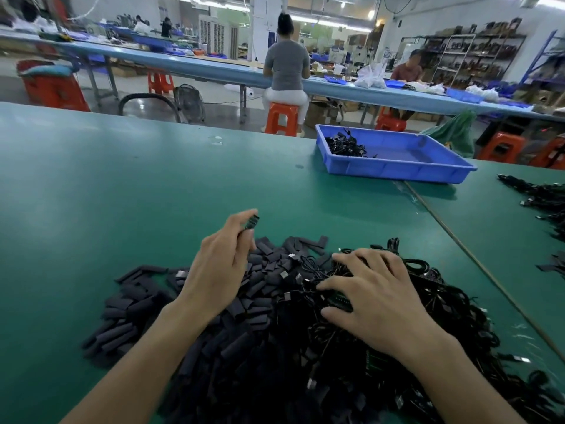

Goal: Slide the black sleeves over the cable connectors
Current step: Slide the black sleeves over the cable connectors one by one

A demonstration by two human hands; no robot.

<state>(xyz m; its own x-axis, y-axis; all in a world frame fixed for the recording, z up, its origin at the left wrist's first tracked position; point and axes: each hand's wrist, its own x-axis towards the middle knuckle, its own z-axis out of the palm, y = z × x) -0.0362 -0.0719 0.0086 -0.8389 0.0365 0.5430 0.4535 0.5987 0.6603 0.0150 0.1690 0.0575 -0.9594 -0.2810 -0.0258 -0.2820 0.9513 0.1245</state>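
Green mat (pixel 122 194) covers the bench; its seam runs off diagonally to the right.

Black sleeves (pixel 137 304): a loose heap of short flat tubes, near edge of bench, spreading left and under the left forearm. Some lie at the far side of the heap too.

Cables (pixel 443 304): a tangled black heap just right of the sleeves, the two heaps merging in the middle. Small pale connector ends show here and there among the wires.

Left hand (pixel 220 267): raised above the sleeve heap, thumb and fingertips pinching a small dark piece (pixel 252 223) held clear of the pile. Sleeve or connector, cannot tell; it is blurred. Remaining fingers loosely curled.

Right hand (pixel 376 298): palm down on the cable heap, fingers spread and resting on the wires. A green connector strip (pixel 336 302) sits between thumb and forefinger, touched but not plainly gripped.

Blue tray (pixel 397 171): far right part of bench, well apart from the hands. A small clump of black cables (pixel 345 145) lies in its left corner.

Second cable heap (pixel 544 200) at the right edge, beyond the seam.

Background: a person in a grey top (pixel 287 65) seated on an orange stool (pixel 281 117) at a long blue bench, back turned.
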